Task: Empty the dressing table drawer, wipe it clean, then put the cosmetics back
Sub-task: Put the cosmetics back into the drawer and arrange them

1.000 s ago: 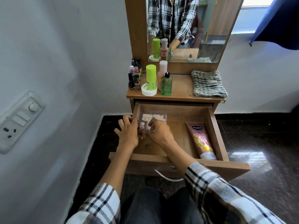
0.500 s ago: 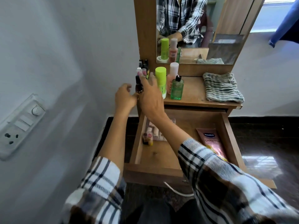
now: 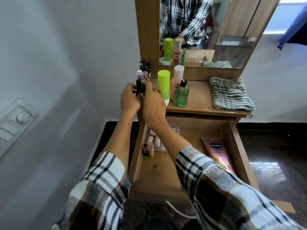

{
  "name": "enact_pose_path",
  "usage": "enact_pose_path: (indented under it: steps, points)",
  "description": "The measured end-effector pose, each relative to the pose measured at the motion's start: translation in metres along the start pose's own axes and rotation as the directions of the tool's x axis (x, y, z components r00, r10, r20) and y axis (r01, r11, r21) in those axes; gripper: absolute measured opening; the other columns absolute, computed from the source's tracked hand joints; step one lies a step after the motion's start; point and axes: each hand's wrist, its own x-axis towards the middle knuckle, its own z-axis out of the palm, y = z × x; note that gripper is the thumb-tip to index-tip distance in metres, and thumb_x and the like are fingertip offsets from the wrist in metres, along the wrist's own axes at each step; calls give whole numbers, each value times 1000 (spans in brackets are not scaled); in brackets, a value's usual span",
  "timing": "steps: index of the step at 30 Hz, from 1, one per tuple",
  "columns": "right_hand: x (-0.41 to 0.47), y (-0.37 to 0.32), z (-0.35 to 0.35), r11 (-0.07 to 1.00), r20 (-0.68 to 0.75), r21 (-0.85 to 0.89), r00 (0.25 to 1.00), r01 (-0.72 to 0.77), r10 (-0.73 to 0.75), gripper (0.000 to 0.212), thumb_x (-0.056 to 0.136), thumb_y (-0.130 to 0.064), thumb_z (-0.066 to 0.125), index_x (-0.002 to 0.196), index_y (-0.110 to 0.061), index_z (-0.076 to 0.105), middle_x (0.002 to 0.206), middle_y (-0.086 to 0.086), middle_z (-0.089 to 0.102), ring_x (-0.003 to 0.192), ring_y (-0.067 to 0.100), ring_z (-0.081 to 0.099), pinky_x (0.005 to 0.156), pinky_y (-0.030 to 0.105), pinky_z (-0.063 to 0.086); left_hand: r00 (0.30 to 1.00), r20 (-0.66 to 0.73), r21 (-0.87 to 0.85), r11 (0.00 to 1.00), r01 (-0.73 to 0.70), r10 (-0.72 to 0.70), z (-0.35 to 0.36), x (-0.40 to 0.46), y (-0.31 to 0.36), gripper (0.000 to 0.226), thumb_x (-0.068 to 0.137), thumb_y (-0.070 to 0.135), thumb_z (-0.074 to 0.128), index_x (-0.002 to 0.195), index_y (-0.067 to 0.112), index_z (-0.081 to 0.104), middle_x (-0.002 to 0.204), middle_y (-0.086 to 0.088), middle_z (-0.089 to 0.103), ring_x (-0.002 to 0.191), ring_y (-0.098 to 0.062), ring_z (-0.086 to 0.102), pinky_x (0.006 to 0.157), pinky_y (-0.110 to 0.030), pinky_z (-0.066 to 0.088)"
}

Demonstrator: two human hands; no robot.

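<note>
The wooden drawer [image 3: 235, 146] is pulled out below the dressing table top [image 3: 199, 98]. Inside it lie a pink Vaseline tube [image 3: 217, 153] on the right, a clear box of small items [image 3: 156, 141] at the back left, and two little bottles [image 3: 147, 149] beside that box. My left hand [image 3: 129, 100] and my right hand [image 3: 153, 103] meet at the top's left edge, both closed around small dark nail-polish bottles [image 3: 139, 87]. More small bottles [image 3: 143, 72] stand behind them.
On the top stand a lime-capped tube [image 3: 163, 85], a pink bottle [image 3: 177, 77] and a green pump bottle [image 3: 181, 95]. A folded striped cloth [image 3: 230, 94] lies at the right. A mirror [image 3: 207, 30] rises behind. A wall with a switch panel [image 3: 15, 120] is close on the left.
Both hands left the clear box in the drawer and rose to the table top's left edge, where they now close on small dark bottles. The camera has shifted left and tilted down.
</note>
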Motion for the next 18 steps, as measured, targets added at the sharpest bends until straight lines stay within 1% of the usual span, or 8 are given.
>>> enact_pose_path:
  steps: [4,8,12,14,15,16,17,18]
  points:
    - [4,-1,-3,1000,-20,8,1000,23,-22,44,93,-10,51,134,-18,35,101,12,64,88,32,65,62,38,46,999,10,22,999,-44,44,-3,-2,-4,19,89,11,57,106,5,51,113,-10,62,102,-26,58,82,-33,45]
    - [-1,-1,-10,996,-15,6,996,88,-88,42,94,-13,47,135,-17,35,106,13,62,88,33,64,67,41,52,997,22,-2,997,-74,74,-7,-14,-6,17,92,14,52,107,6,49,111,-10,62,98,-30,60,86,-48,49]
    - [-20,-2,-21,986,-11,87,990,139,-139,37,95,-17,44,131,-13,39,111,13,60,88,34,64,70,47,53,995,-15,-36,994,-99,99,-15,-36,-6,18,94,15,49,109,6,48,112,-8,61,99,-29,59,86,-51,48]
    - [-36,2,-29,973,-36,165,987,162,-159,35,95,-20,45,129,-12,42,113,9,58,88,30,64,69,46,54,987,-33,-40,987,-156,155,-21,-54,-8,19,94,14,49,111,6,49,112,-5,61,101,-25,58,89,-45,47]
    - [-46,6,-33,964,-50,200,985,174,-168,36,95,-22,46,129,-12,42,114,8,59,88,27,64,70,42,54,981,-34,-43,980,-194,193,-25,-65,-11,19,95,14,49,112,6,49,111,-4,61,99,-21,58,89,-36,48]
    - [-57,12,-37,955,-63,232,983,184,-173,37,95,-24,48,130,-13,43,116,6,59,90,23,64,71,37,54,974,-28,-58,972,-227,225,-28,-77,-15,20,95,14,50,112,5,49,108,-2,61,95,-16,57,85,-22,47]
    - [-67,18,-42,948,-74,258,982,188,-174,39,95,-26,49,131,-13,44,118,4,59,92,19,63,73,31,52,969,-18,-79,966,-248,247,-32,-88,-18,20,95,14,50,112,4,49,106,0,59,91,-11,55,77,-8,43]
    - [-79,26,-48,941,-74,286,983,182,-167,40,94,-26,51,132,-15,45,119,2,60,96,16,62,76,26,50,967,-7,-92,963,-255,256,-36,-101,-23,20,95,14,50,113,5,49,104,3,57,88,-6,53,69,0,38]
